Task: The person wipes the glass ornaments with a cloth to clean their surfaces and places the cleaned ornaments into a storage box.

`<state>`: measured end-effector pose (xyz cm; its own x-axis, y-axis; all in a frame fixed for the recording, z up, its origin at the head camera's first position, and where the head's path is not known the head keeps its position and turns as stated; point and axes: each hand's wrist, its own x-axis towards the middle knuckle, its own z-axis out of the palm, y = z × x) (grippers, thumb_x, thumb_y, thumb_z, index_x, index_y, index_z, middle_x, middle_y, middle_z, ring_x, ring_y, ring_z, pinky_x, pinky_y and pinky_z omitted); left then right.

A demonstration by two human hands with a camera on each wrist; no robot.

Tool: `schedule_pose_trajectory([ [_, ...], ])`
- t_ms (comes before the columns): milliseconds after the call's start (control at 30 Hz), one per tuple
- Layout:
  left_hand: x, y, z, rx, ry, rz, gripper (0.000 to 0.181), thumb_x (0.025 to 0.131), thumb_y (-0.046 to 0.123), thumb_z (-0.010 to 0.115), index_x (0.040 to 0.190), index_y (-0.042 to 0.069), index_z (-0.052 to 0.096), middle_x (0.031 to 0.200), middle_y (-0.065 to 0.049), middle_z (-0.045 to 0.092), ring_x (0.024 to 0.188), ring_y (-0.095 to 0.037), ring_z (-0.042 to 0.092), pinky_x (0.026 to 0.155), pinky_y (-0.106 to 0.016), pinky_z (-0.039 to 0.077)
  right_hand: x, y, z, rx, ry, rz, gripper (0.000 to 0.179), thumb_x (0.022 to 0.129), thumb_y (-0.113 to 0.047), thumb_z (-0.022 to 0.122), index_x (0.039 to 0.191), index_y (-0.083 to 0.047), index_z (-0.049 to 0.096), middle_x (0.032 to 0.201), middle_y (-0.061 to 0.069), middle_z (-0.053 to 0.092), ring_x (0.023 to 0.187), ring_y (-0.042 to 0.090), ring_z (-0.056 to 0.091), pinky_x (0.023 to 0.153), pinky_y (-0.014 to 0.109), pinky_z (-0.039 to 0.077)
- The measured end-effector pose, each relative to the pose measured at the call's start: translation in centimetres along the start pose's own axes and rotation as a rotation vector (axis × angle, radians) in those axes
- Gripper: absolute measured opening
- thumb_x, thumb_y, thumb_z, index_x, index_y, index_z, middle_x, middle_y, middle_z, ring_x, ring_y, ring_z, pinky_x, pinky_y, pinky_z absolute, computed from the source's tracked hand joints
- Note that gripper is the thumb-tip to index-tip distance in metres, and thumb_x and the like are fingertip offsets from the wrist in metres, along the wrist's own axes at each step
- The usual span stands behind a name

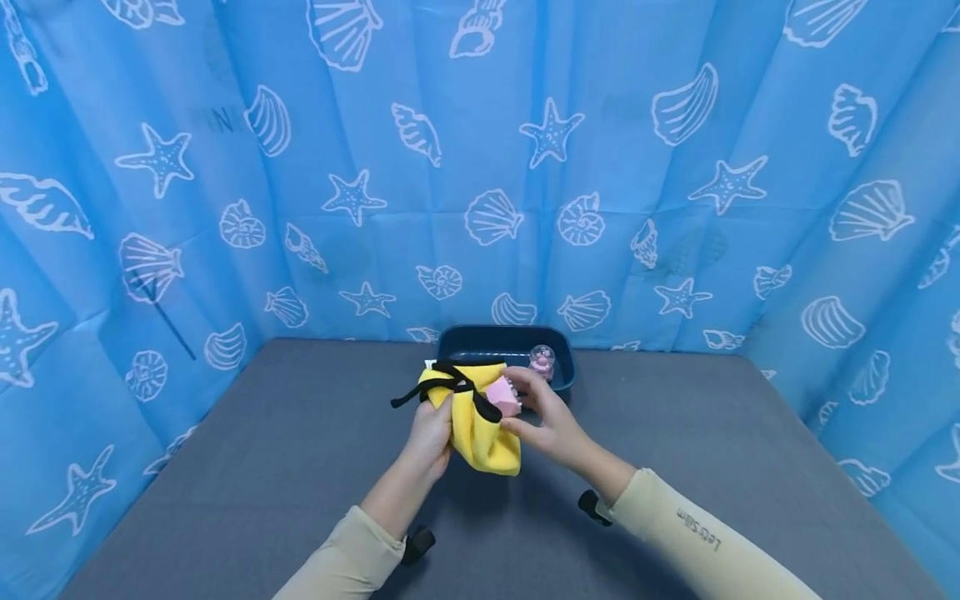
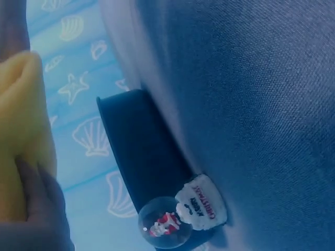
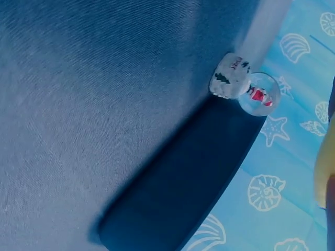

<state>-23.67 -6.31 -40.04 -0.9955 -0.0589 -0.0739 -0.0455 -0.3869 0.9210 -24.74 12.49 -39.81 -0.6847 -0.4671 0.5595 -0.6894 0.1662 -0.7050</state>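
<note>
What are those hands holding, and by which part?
The left hand grips the yellow bag by its side; the right hand seems to hold the pink object by its edges.

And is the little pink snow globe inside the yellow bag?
No, the pink snow globe sits in the dark blue tray, outside the yellow bag.

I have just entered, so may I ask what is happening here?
A person's left hand grips a yellow pouch while the right hand holds a pink item at its mouth; whether it goes in or out is unclear. A pink snow globe sits in the blue tray behind; a Christmas snow globe stands in front of the tray.
</note>
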Motion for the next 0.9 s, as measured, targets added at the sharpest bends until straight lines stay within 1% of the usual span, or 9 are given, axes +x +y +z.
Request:
schedule_pose_trajectory([
  [133,-0.15,0.21,0.25,-0.028,0.001,0.036,0.034,0.099,0.021,0.059,0.121,-0.002,0.047,0.101,-0.006,0.058,0.083,-0.009,0.062,0.074,-0.021,0.053,0.07,-0.34,-0.08,0.013,0.02,0.114,0.055,0.092,-0.018,0.069,0.136,0.003,0.043,0.126,0.018,0.053,0.11,0.03,0.051,0.094,0.039,0.049],
  [233,-0.38,0.36,0.37,0.004,-0.007,0.057,0.04,0.098,0.021,0.061,0.125,-0.003,0.045,0.106,-0.008,0.057,0.087,-0.01,0.061,0.077,-0.022,0.052,0.25,-0.4,-0.09,0.021,0.038,0.136,0.052,0.094,-0.019,0.066,0.135,0.006,0.044,0.119,0.018,0.055,0.104,0.027,0.053,0.089,0.034,0.05],
  [333,-0.56,0.45,0.33,0.0,-0.02,0.037,0.044,0.098,0.023,0.061,0.129,-0.002,0.042,0.109,-0.009,0.056,0.09,-0.011,0.061,0.078,-0.024,0.052,0.34,-0.52,-0.13,0.053,0.068,0.119,0.047,0.094,-0.012,0.065,0.132,0.008,0.046,0.118,0.02,0.057,0.103,0.023,0.055,0.088,0.025,0.049],
  [467,-0.46,0.62,0.05,-0.071,-0.012,-0.016,0.05,0.098,0.033,0.059,0.132,0.001,0.041,0.109,-0.007,0.057,0.092,-0.011,0.062,0.081,-0.024,0.052,0.44,-0.75,-0.29,0.096,0.092,0.023,0.045,0.09,-0.003,0.068,0.128,0.011,0.048,0.122,0.025,0.054,0.105,0.018,0.055,0.091,0.022,0.048],
  [533,-0.39,0.69,-0.09,-0.065,-0.023,-0.033,0.053,0.098,0.039,0.057,0.131,0.001,0.043,0.109,-0.005,0.057,0.094,-0.01,0.061,0.085,-0.024,0.051,0.53,-0.78,-0.33,0.114,0.083,-0.032,0.046,0.089,-0.002,0.068,0.127,0.013,0.047,0.123,0.027,0.052,0.106,0.016,0.054,0.09,0.022,0.049],
  [667,-0.53,0.73,-0.17,0.05,-0.158,-0.075,0.056,0.098,0.043,0.055,0.134,0.003,0.041,0.116,-0.005,0.056,0.104,-0.014,0.056,0.097,-0.031,0.042,0.56,-0.61,-0.22,0.143,0.035,-0.1,0.045,0.089,0.0,0.066,0.128,0.014,0.046,0.126,0.031,0.049,0.108,0.012,0.054,0.09,0.023,0.05],
  [767,-0.67,0.71,-0.17,0.113,-0.268,-0.106,0.053,0.099,0.036,0.056,0.137,0.004,0.038,0.122,-0.007,0.053,0.111,-0.018,0.05,0.102,-0.04,0.035,0.43,-0.51,-0.11,0.161,0.027,-0.116,0.044,0.089,0.002,0.065,0.128,0.013,0.047,0.129,0.032,0.048,0.111,0.01,0.055,0.091,0.025,0.049],
  [833,-0.69,0.65,-0.18,0.119,-0.286,-0.112,0.051,0.099,0.031,0.057,0.137,0.004,0.038,0.123,-0.008,0.053,0.111,-0.02,0.051,0.104,-0.042,0.035,0.36,-0.52,-0.1,0.183,0.03,-0.113,0.044,0.09,0.001,0.065,0.128,0.013,0.047,0.129,0.033,0.048,0.113,0.01,0.054,0.093,0.025,0.048],
  [900,-0.66,0.55,-0.15,0.11,-0.265,-0.097,0.05,0.098,0.028,0.059,0.137,0.003,0.038,0.121,-0.009,0.054,0.108,-0.019,0.054,0.103,-0.041,0.038,0.32,-0.49,-0.06,0.198,0.028,-0.115,0.043,0.091,-0.001,0.064,0.127,0.013,0.047,0.129,0.033,0.047,0.115,0.009,0.054,0.094,0.025,0.047],
])
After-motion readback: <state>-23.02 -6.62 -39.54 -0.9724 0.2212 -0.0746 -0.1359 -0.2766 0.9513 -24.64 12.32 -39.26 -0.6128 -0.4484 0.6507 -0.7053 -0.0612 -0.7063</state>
